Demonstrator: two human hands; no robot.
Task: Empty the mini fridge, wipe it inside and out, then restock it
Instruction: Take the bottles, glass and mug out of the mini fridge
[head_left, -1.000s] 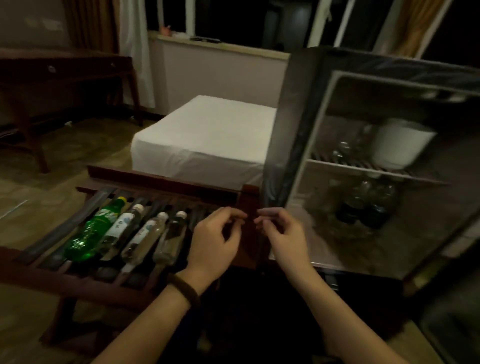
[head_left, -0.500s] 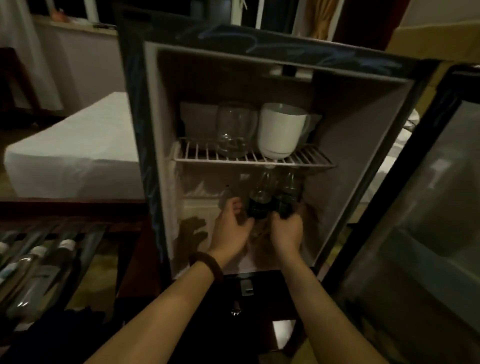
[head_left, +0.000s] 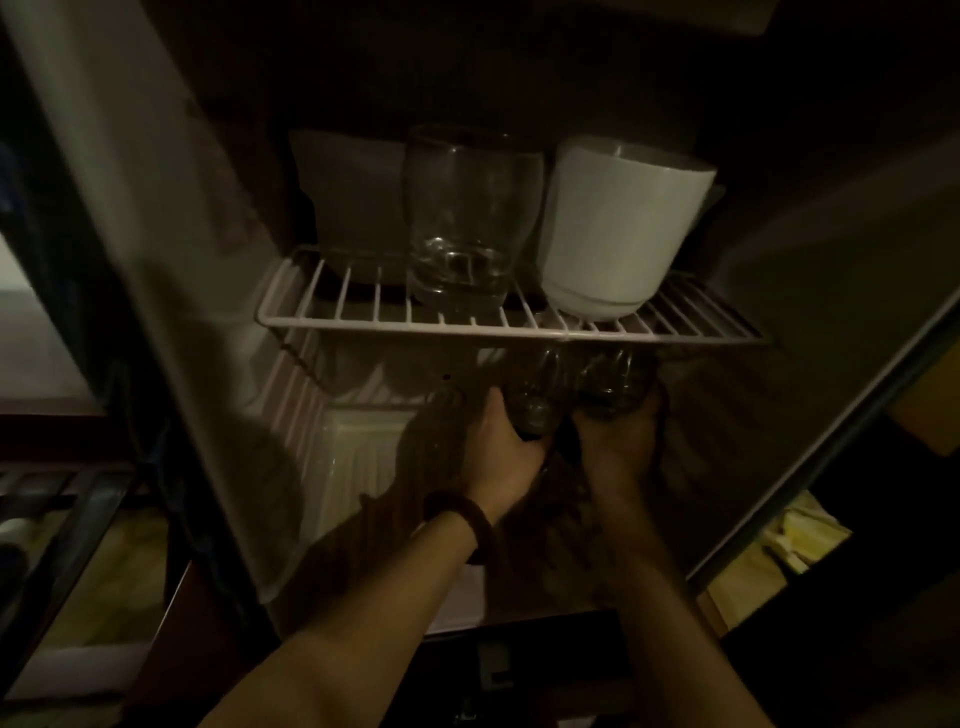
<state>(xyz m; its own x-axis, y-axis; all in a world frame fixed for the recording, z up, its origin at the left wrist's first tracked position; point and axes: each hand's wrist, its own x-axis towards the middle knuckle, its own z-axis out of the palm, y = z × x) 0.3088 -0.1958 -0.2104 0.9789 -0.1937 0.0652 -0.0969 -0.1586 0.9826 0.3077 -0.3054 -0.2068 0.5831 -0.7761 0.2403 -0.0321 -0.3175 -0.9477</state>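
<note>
The open mini fridge (head_left: 171, 322) fills the view, dim inside. Under its white wire shelf (head_left: 395, 325) stand two dark bottles side by side. My left hand (head_left: 498, 441) grips the left dark bottle (head_left: 535, 400) low on its body. My right hand (head_left: 618, 447) grips the right dark bottle (head_left: 615, 387) the same way. The bottles' tops are hidden behind the shelf. On the shelf stand a clear glass (head_left: 467, 218) and a white cup (head_left: 618, 228).
The fridge door (head_left: 852, 395) hangs open at the right edge. A slatted wooden rack (head_left: 62, 499) lies at the lower left. Something yellow (head_left: 800, 535) lies on the floor beyond the door. A pale panel (head_left: 353, 208) leans at the back of the shelf.
My view has swung from the rack of bottles to the fridge and closed in. Both hands have reached into the lower compartment and taken hold of the two dark bottles.
</note>
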